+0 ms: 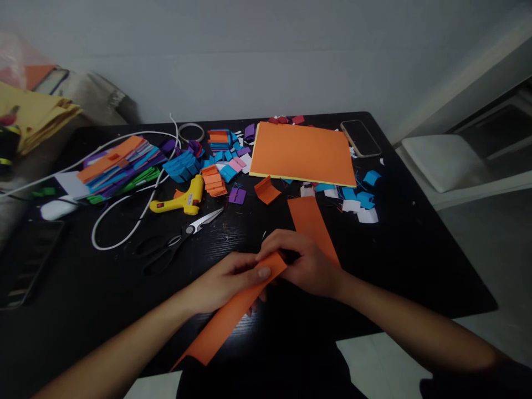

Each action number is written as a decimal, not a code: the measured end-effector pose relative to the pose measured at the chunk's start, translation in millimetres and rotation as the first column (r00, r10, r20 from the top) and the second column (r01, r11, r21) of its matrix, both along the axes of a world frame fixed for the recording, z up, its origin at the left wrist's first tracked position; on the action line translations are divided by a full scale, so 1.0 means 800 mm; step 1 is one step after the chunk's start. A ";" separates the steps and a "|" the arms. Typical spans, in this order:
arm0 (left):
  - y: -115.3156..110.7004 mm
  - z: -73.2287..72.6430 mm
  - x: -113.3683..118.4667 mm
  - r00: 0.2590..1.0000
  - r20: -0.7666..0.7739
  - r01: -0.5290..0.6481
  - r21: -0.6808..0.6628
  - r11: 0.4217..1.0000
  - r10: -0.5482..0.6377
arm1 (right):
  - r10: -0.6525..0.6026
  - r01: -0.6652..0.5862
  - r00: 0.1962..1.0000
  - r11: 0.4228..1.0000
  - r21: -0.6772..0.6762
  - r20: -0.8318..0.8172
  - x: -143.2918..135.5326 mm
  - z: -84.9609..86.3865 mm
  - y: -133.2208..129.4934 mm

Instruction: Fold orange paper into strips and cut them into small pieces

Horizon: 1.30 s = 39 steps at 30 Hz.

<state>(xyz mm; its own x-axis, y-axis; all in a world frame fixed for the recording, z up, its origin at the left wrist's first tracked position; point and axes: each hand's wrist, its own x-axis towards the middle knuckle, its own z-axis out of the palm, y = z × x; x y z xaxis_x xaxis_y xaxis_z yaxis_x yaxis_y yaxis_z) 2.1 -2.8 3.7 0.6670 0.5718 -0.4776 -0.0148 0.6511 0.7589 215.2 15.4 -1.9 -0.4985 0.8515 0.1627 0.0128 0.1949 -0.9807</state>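
Observation:
Over the table's front edge, a long strip of orange paper (226,321) slants up from lower left to its far end between my hands. My left hand (233,280) grips it near that end, thumb flat on top and fingers underneath. At the same end, my right hand (305,260) is closed on the strip's tip, its fingertips partly hidden. A second orange paper strip (311,219) lies flat on the table, partly beneath my right hand. To the left rest black-handled scissors (183,238) with the blades slightly apart, and beyond them a yellow glue gun (180,199).
An orange sheet stack (303,152) lies at the back, with a phone (361,138) right of it. Bundles of folded coloured paper (124,163) and several small pieces spread across the table's back. A white cable (124,244) loops at left. A dark tray (31,266) sits far left.

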 end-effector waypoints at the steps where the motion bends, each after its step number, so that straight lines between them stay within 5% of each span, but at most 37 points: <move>1: 0.001 0.001 -0.002 1.000 -0.008 -0.008 0.010 1.000 0.008 | -0.014 0.013 1.000 0.999 -0.036 -0.009 0.001 0.001 0.002; 5: 0.007 0.006 -0.008 0.996 -0.062 -0.055 0.047 0.997 0.057 | -0.104 0.097 0.994 0.964 -0.249 -0.015 0.002 0.005 0.007; 9: 0.010 0.004 -0.011 0.989 -0.118 -0.079 0.079 0.994 0.088 | -0.098 0.051 0.989 0.926 -0.375 -0.108 0.001 0.004 0.008; 18: 0.006 0.004 -0.011 0.983 -0.181 0.012 0.238 0.971 0.033 | -0.126 0.083 0.989 0.913 -0.399 -0.082 -0.003 0.001 0.002; 23: 0.011 0.009 -0.008 0.980 -0.152 -0.059 0.413 0.909 0.132 | -0.123 0.096 0.991 0.928 -0.361 -0.054 -0.005 0.001 -0.001; 30: 0.005 0.007 -0.006 0.976 -0.131 -0.137 0.236 0.962 0.171 | -0.132 0.112 0.991 0.931 -0.347 -0.036 -0.004 0.003 -0.005; 39: 0.007 0.012 -0.005 0.962 -0.104 -0.202 0.344 0.917 0.251 | -0.139 0.113 0.988 0.946 -0.304 -0.067 -0.006 0.005 -0.007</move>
<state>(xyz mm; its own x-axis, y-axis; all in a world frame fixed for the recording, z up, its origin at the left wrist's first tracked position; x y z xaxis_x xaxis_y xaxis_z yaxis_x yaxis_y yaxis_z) -2.2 3.0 13.2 0.4400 0.8397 -0.3182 -0.0077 0.3579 0.9337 210.8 9.5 2.3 -0.3793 0.9226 -0.0704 -0.0693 -0.1042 -0.9921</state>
